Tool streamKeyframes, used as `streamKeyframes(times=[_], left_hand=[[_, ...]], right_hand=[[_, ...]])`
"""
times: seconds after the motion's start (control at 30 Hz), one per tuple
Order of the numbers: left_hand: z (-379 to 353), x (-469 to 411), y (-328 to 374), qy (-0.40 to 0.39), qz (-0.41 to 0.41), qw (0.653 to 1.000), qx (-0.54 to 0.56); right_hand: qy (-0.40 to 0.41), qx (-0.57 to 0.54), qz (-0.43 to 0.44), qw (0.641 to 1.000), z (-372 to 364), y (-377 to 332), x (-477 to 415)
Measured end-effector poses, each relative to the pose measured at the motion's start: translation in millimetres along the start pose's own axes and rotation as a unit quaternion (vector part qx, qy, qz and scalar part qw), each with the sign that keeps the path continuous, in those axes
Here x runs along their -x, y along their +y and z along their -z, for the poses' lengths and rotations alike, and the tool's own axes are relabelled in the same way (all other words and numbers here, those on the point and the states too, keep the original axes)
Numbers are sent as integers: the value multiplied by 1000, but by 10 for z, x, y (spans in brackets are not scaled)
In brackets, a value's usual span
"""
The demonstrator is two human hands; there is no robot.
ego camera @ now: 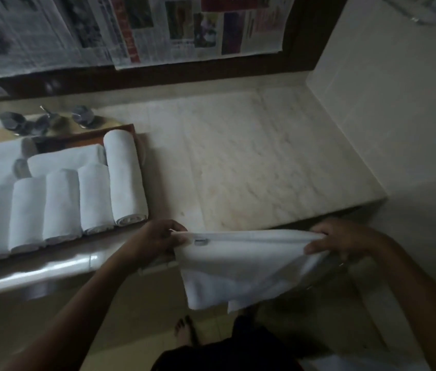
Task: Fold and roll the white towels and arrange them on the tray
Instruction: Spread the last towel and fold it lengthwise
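Both hands are holding a white towel taut at the near counter edge, left hand and right hand each pinching a top corner (probably squaring it for folding), while rolled towels are filling the tray at far left.

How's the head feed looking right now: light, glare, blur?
Head view: dim overall; a bright glare streak runs along the counter front edge; newspapers at top are blurred, unreadable; rolled towels at left look soft; the held towel, left hand and right hand read clearly enough; wide-angle bends straight lines.
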State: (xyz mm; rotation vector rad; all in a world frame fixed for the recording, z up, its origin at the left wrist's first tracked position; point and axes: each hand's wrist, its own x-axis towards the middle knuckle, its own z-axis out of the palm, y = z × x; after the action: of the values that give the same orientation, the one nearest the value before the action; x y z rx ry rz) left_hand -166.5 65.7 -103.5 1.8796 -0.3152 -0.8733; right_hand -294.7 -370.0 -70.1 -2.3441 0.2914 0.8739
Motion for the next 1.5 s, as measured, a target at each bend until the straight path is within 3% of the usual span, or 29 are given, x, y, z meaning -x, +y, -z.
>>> streamKeyframes(times=[0.17,0.27,0.43,0.67,0.83,1.03,1.33,1.4,1.5], left_hand=[[237,-376,275,53,28,998,-33],[473,-639,510,171,13,979,-107],[763,-1040,1023,337,-49,940,-21],[1242,-1669,1459,444,-84,892,11],[1644,-2313,1581,465,-114,877,38],[2076,-3108,1588,491,-97,864,-61],[2212,-4246,827,500,34,852,-150],[2000,-4305,647,483,48,848,-213],[1495,-4335,608,447,-57,845,-289]], right_hand=[[88,-97,95,987,561,-78,-551],[150,-184,130,963,917,-218,-913],[240,-245,180,922,1523,-431,-1440],[306,-250,196,898,2231,-743,-2016],[361,-228,188,885,2592,-1045,-2553],[400,-197,128,886,2938,-1344,-3404],[370,-132,27,919,2654,-1319,-4656],[384,-116,46,915,2416,-1265,-4722],[430,-68,135,890,1962,-1303,-4759]])
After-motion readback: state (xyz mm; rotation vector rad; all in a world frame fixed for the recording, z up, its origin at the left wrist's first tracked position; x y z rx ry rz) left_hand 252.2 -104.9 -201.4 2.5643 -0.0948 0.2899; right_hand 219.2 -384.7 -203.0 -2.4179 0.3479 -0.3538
